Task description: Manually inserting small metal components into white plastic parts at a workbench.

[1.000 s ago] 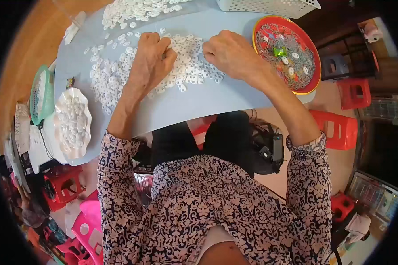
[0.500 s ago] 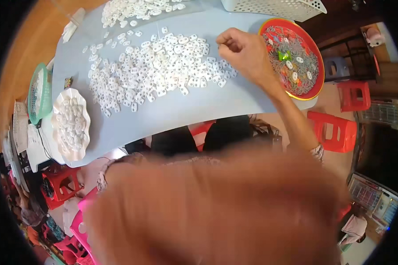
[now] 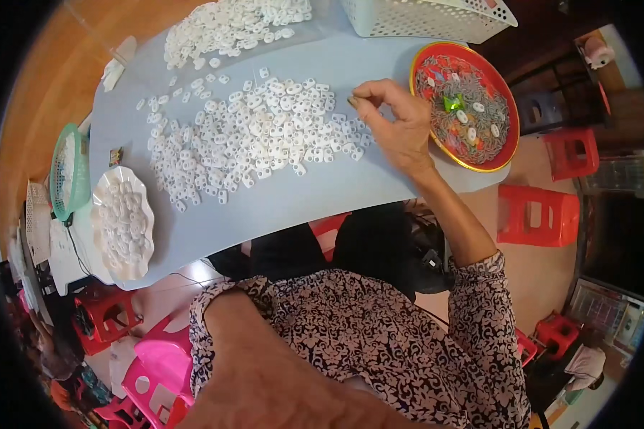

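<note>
My right hand [image 3: 397, 125] hovers at the right end of a heap of small white plastic pieces with two holes each [image 3: 265, 125]. Its thumb and forefinger are pinched; whatever they hold, if anything, is too small to make out. Close beside it stands a round red tray with a gold rim [image 3: 511, 139], holding many small grey metal parts [image 3: 440, 132], a few white pieces and a shiny green wrapper [image 3: 453, 104]. My left hand [image 3: 286, 379] is raised very near the camera at the lower edge, its fingers out of sight.
A second white heap [image 3: 229, 28] lies at the table's far side, beside a white perforated basket [image 3: 429, 27]. To the left are a scalloped white dish [image 3: 144, 250] of white pieces and a green basket [image 3: 80, 171]. Red stools [image 3: 537, 214] stand on the right.
My left hand, a large blur across the lower middle before, has dropped and uncovers my patterned shirt. My right hand's thumb and forefinger now extend in a pinch. The whole view has shifted slightly.
</note>
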`<state>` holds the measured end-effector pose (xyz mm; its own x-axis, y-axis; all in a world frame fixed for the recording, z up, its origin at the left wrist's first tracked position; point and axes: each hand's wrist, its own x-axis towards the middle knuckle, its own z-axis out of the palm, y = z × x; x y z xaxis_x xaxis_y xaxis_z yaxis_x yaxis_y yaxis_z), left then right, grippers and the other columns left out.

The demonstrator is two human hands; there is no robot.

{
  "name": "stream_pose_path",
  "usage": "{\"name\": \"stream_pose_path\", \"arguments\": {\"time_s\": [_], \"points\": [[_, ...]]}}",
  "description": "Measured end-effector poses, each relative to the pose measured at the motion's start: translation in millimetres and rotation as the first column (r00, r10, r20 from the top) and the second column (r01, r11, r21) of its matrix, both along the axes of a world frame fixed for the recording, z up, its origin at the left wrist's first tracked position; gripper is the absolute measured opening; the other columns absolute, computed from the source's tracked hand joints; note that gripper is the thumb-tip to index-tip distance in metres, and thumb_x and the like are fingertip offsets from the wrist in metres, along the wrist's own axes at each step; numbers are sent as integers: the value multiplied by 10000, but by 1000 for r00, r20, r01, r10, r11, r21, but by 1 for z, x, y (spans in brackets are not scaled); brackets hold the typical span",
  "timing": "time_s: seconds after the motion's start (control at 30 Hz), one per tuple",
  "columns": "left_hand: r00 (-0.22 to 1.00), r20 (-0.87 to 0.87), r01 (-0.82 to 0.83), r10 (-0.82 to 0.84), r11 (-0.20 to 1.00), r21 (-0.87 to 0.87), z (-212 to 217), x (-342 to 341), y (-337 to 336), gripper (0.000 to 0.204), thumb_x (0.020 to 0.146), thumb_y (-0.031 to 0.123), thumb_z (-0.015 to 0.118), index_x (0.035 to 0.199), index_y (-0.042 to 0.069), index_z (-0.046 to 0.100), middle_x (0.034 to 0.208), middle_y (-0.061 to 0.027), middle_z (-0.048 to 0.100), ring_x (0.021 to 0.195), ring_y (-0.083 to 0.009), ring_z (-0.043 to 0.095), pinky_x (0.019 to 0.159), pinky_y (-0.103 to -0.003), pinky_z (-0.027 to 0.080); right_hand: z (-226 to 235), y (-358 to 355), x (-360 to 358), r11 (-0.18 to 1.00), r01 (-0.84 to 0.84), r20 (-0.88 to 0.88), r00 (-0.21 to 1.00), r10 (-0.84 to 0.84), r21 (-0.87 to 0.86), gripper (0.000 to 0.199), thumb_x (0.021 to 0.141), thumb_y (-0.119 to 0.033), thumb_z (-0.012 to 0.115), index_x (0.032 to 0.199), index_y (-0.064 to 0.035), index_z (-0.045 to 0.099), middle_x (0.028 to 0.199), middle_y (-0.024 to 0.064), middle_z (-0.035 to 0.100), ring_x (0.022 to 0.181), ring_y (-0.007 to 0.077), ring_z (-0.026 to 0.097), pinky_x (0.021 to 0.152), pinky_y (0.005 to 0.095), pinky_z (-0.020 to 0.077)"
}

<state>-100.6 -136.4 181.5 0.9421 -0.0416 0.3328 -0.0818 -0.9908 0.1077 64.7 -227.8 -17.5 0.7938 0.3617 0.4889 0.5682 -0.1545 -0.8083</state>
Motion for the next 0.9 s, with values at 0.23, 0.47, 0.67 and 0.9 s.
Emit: {"name": "stream_pose_path", "arguments": {"time_s": [0.23,0.47,0.67,0.9], "points": [[979,99,201,-181,944,-262,-29,12,23,89,751,49,641,814,-6,610,787,-116,613,779,-253,605,620,-325,486,4,-1,0,998,46,-18,999,-46,50,131,766,4,685,896,-5,670,772,61,674,686,107,622,647,230,495],[918,209,397,-338,763,-510,-79,32,52,123,740,-5,638,859,-22,616,812,-128,618,830,-249,610,626,-306,487,-4,-6,7,995,14,-18,1000,-13,97,114,764,-12,703,874,-1,674,762,60,670,672,102,609,629,225,485],[917,177,398,-357,801,-448,-138,71,90,210,737,-35,612,945,-10,591,808,-142,556,850,-320,555,697,-372,481,-6,-4,9,991,-23,15,1000,21,132,121,793,-8,673,912,-24,680,792,48,674,666,98,601,626,228,485],[895,59,442,-441,865,-238,-161,97,92,238,746,-32,635,975,14,589,891,-131,513,928,-303,490,793,-379,436,-7,-4,7,992,-34,-23,999,37,124,169,795,-10,664,961,-36,681,820,40,685,686,90,606,646,223,496]]}}
